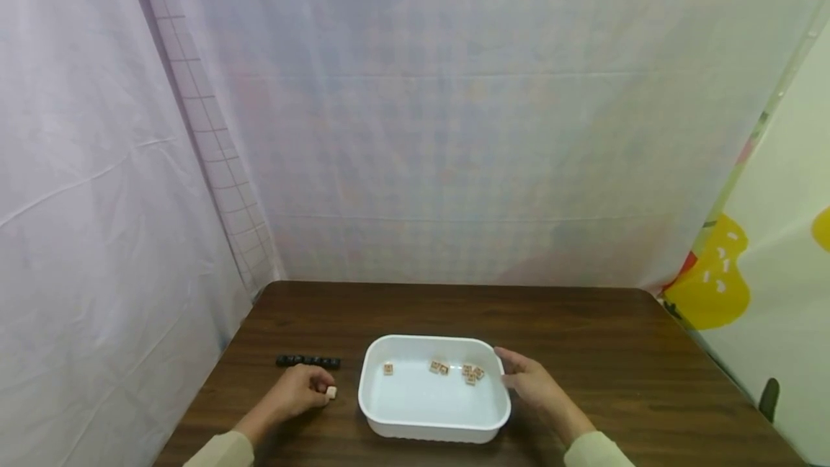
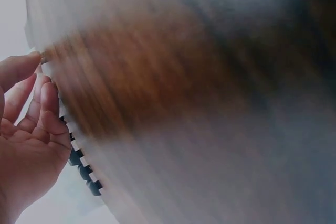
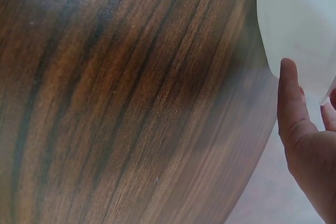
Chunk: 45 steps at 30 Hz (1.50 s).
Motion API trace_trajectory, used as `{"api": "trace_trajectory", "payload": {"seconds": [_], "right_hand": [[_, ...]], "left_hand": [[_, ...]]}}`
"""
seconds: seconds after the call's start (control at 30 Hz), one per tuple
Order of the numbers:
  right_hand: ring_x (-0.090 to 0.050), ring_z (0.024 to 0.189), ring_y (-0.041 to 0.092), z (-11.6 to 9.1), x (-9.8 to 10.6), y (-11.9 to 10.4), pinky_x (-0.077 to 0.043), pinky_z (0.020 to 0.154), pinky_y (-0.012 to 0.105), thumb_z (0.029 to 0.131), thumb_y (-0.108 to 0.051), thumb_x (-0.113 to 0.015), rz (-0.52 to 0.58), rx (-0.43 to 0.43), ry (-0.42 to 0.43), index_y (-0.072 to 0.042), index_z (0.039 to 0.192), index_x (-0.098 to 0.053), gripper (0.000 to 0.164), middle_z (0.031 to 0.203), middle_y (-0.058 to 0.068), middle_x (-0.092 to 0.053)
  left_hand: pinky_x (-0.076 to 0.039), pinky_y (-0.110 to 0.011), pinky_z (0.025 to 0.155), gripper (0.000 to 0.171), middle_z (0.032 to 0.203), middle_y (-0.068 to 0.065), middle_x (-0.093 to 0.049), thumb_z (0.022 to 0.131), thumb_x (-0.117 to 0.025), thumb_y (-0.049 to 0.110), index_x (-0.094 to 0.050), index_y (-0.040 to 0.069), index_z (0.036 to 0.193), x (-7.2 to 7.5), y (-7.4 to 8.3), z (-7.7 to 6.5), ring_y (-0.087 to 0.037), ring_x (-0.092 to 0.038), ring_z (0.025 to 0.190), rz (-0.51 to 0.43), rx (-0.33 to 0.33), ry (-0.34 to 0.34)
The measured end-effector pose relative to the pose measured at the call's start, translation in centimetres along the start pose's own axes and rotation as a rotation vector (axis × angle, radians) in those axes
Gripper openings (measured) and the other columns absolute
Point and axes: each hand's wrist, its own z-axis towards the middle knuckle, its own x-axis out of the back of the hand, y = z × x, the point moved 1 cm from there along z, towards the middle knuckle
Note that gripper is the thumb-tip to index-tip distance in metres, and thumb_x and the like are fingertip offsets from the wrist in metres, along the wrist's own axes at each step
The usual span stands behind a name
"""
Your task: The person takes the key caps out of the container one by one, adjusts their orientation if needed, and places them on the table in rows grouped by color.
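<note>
The left grip (image 1: 300,391) pinches a pale cube (image 1: 331,393) at its fingertips, the black row (image 1: 308,362) just beyond it; a light pinch should serve, knuckles clear of the row. Right of that grip sits the tray (image 1: 433,431), with more cubes (image 1: 471,378) inside. The right grip (image 1: 534,384), fingers extended, touches its right side; gentle steadying seems enough. The tabletop (image 1: 583,330) ends near the left grip's left; broader room lies right of the right grip.
</note>
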Motion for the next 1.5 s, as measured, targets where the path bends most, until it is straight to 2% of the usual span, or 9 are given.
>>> {"api": "trace_trajectory", "payload": {"seconds": [0.2, 0.3, 0.4, 0.6, 0.83, 1.0, 1.17, 1.33, 1.5], "right_hand": [[-0.061, 0.107, 0.040, 0.0, 0.1, 0.0, -0.056, 0.078, 0.050, 0.085, 0.010, -0.054, 0.013, 0.002, -0.005, 0.006, 0.142, -0.046, 0.058, 0.131, 0.039, -0.051], [-0.060, 0.109, 0.041, 0.0, 0.1, 0.0, -0.055, 0.079, 0.051, 0.086, 0.010, -0.053, 0.023, -0.006, -0.010, 0.006, 0.142, -0.046, 0.057, 0.132, 0.039, -0.049], [-0.060, 0.110, 0.041, 0.0, 0.2, 0.0, -0.055, 0.080, 0.051, 0.086, 0.010, -0.053, 0.025, -0.007, -0.016, 0.006, 0.143, -0.046, 0.057, 0.132, 0.039, -0.050], [-0.061, 0.107, 0.040, 0.1, 0.2, 0.0, -0.055, 0.079, 0.051, 0.086, 0.009, -0.055, 0.009, -0.005, -0.012, 0.005, 0.143, -0.046, 0.057, 0.127, 0.037, -0.053], [-0.061, 0.105, 0.040, 0.2, 0.1, 0.0, -0.056, 0.077, 0.051, 0.085, 0.009, -0.055, 0.005, 0.003, -0.010, 0.006, 0.142, -0.046, 0.058, 0.124, 0.036, -0.055], [-0.061, 0.105, 0.040, 0.2, 0.0, 0.1, -0.056, 0.077, 0.051, 0.085, 0.011, -0.055, 0.029, 0.015, -0.009, 0.007, 0.142, -0.045, 0.058, 0.124, 0.037, -0.055], [-0.061, 0.106, 0.041, 0.0, 0.0, 0.2, -0.055, 0.078, 0.053, 0.085, 0.011, -0.055, 0.033, 0.005, -0.004, 0.007, 0.142, -0.046, 0.058, 0.126, 0.038, -0.053], [-0.061, 0.105, 0.040, -0.2, -0.1, 0.2, -0.055, 0.078, 0.053, 0.086, 0.011, -0.054, 0.044, 0.008, -0.009, 0.007, 0.141, -0.047, 0.056, 0.125, 0.035, -0.055], [-0.062, 0.104, 0.038, -0.2, 0.1, 0.2, -0.055, 0.079, 0.052, 0.086, 0.010, -0.053, 0.035, 0.024, -0.013, 0.007, 0.141, -0.047, 0.055, 0.123, 0.034, -0.057]], "left_hand": [[-0.048, -0.027, 0.063, 0.026, 0.083, -0.003, -0.063, 0.076, -0.079, 0.003, -0.070, -0.001, 0.100, 0.5, 1.1, 0.7, -0.013, -0.057, 0.075, 0.029, 0.045, 0.022], [-0.048, -0.028, 0.066, 0.027, 0.086, -0.003, -0.064, 0.079, -0.078, 0.005, -0.070, -0.001, 0.104, 0.5, 2.3, 1.7, -0.016, -0.057, 0.078, 0.034, 0.057, 0.034], [-0.049, -0.029, 0.067, 0.025, 0.087, -0.002, -0.064, 0.082, -0.076, 0.007, -0.070, 0.000, 0.105, 0.1, 3.9, 3.0, -0.017, -0.058, 0.080, 0.040, 0.039, 0.042], [-0.049, -0.030, 0.068, 0.025, 0.089, -0.005, -0.065, 0.084, -0.076, 0.008, -0.070, 0.000, 0.107, -1.8, 7.2, 5.7, -0.016, -0.058, 0.081, 0.038, -0.005, 0.035], [-0.047, -0.028, 0.066, 0.026, 0.090, -0.011, -0.066, 0.083, -0.077, 0.007, -0.071, -0.002, 0.106, -5.4, 10.2, 8.4, -0.015, -0.055, 0.077, 0.065, -0.057, -0.012], [-0.047, -0.025, 0.067, 0.025, 0.084, -0.006, -0.066, 0.079, -0.079, 0.007, -0.072, 0.001, 0.102, -8.2, 10.4, 10.0, -0.010, -0.055, 0.073, 0.128, -0.113, -0.029], [-0.046, -0.023, 0.067, 0.025, 0.078, 0.000, -0.063, 0.076, -0.079, 0.006, -0.073, 0.003, 0.100, -10.3, 10.0, 10.8, -0.006, -0.052, 0.070, 0.217, -0.129, -0.047], [-0.045, -0.023, 0.066, 0.030, 0.072, 0.004, -0.059, 0.072, -0.080, 0.007, -0.072, 0.004, 0.101, -11.0, 9.6, 10.8, -0.006, -0.050, 0.067, 0.318, -0.123, -0.062], [-0.045, -0.023, 0.065, 0.020, 0.071, 0.005, -0.057, 0.073, -0.079, 0.009, -0.073, 0.007, 0.091, -10.9, 9.5, 10.9, -0.006, -0.049, 0.066, 0.333, -0.118, -0.057]]}}
